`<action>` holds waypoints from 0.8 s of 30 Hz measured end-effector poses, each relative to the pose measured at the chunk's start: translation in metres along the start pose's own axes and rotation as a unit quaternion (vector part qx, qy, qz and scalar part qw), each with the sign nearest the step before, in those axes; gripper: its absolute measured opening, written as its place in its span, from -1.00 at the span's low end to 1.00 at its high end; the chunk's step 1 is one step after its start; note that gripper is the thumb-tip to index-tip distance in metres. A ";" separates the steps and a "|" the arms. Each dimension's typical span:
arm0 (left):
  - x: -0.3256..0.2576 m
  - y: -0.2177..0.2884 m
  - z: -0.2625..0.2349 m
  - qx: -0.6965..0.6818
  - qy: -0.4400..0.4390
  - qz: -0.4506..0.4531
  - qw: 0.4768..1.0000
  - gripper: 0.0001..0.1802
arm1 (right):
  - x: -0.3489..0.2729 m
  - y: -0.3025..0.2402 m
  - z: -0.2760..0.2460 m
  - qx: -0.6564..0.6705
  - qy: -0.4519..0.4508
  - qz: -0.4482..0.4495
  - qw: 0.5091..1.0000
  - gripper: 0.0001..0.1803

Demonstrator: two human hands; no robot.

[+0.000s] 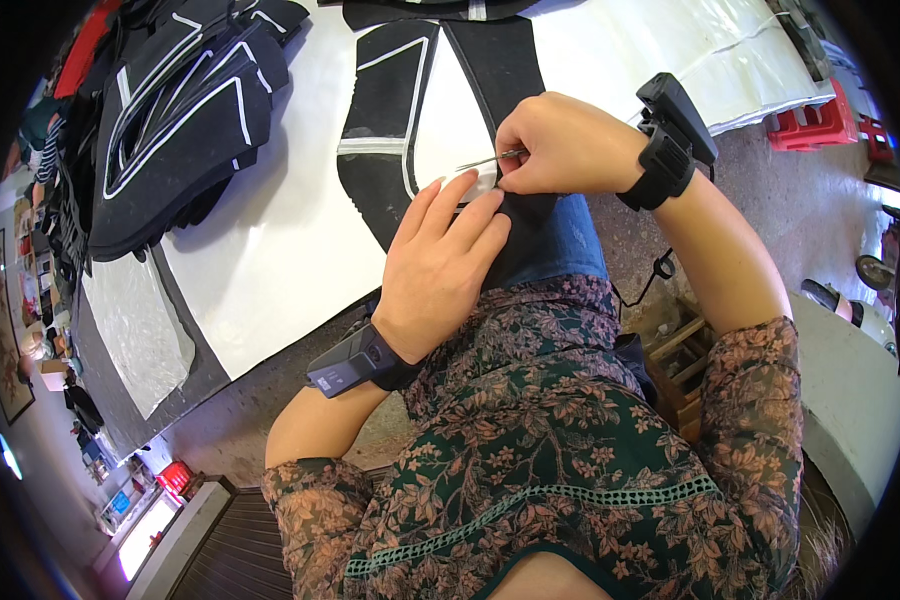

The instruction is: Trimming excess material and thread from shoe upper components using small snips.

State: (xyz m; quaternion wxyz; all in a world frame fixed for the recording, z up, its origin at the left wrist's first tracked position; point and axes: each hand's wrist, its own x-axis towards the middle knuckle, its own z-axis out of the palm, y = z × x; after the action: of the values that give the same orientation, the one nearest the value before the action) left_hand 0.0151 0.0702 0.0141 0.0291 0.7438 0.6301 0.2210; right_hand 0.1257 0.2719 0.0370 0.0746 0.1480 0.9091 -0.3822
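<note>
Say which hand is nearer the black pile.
Left: the left hand sits to the right of the black pile; the right hand is farther right, pinching a thin metal tool.

Scene reading bright. White sheet (270, 275) bouncing light, nearly clipping at upper right. Window-like opening (150, 537) at lower left blowing out, purple fringing. Black pile (185, 165) casting soft shadow on sheet. Clear plastic (135, 335) glinting. Left hand (437, 275), right hand (567, 145) showing sharp. Fisheye bending straight edges, rim clutter smearing, corners going black.
</note>
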 end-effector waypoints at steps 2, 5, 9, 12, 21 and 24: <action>0.000 0.001 0.001 0.011 0.005 -0.002 1.000 -0.71 | 0.000 0.002 -0.004 0.002 -0.006 -0.021 1.000 -0.78; 0.000 0.000 0.003 -0.002 0.013 -0.009 1.000 -0.71 | 0.006 0.009 -0.008 -0.005 -0.010 -0.046 0.999 -0.77; 0.005 0.002 0.005 -0.009 0.007 -0.009 1.000 -0.71 | 0.011 0.009 -0.011 -0.020 -0.023 -0.041 0.999 -0.77; 0.004 0.006 0.006 0.017 0.009 -0.014 1.000 -0.71 | 0.014 0.010 -0.017 -0.024 -0.036 -0.065 0.997 -0.78; -0.001 0.014 0.007 0.024 0.029 -0.047 0.998 -0.76 | 0.012 0.007 -0.008 0.002 -0.009 -0.035 0.999 -0.73; -0.003 0.013 0.005 0.044 0.021 -0.045 0.998 -0.78 | 0.003 0.000 0.007 0.018 0.013 0.003 1.000 -0.73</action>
State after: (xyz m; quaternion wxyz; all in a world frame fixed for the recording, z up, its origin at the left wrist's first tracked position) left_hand 0.0283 0.0663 0.0128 -0.0074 0.7102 0.6728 0.2071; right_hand 0.1228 0.2680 0.0313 0.0609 0.1568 0.9026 -0.3964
